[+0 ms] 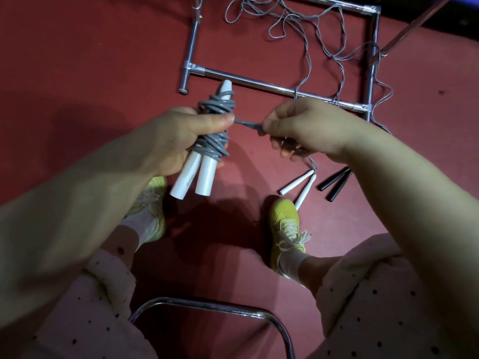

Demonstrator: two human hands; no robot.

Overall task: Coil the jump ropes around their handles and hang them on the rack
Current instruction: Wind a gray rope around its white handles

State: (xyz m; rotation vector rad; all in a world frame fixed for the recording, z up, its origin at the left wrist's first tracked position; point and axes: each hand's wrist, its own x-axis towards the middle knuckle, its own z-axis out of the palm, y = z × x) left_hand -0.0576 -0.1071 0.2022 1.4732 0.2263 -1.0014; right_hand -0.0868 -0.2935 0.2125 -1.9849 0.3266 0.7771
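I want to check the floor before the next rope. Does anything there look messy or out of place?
Yes. The thin grey cords lie in a loose tangle across the chrome tube rack base on the red carpet, draped over its bars. The white handles and black handles lie uncoiled by the yellow shoe.

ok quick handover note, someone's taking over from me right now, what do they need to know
Left hand grips the white handles of one rope, the grey cord already coiled around them.
Right hand pinches the cord's loose end, pulled taut beside the coil.
Done: this rope is nearly coiled. Nothing is seen hung.
Left: secure the end, hang the bundle on the rack. A second white-handled rope and a black-handled one lie on the floor, their cords tangled over the rack's base.
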